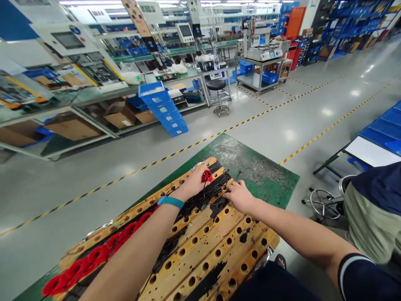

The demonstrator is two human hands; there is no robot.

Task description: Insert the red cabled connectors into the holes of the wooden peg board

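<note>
Nearest the camera, a wooden board (pixel 200 246) drilled with rows of holes lies on a green-topped table (pixel 263 171). A row of red clips (pixel 94 257) runs along its edge at 8 o'clock, apparently seated there for order. The left hand (pixel 194 184) is clamped on one red clip (pixel 206 175) at 12 o'clock, over a bundle of black cables (pixel 213 193). The right hand (pixel 239 195), fingers flat and unclosed, presses those cables, probably steadying them. A stool (pixel 322 202) stands at 3 o'clock
</note>
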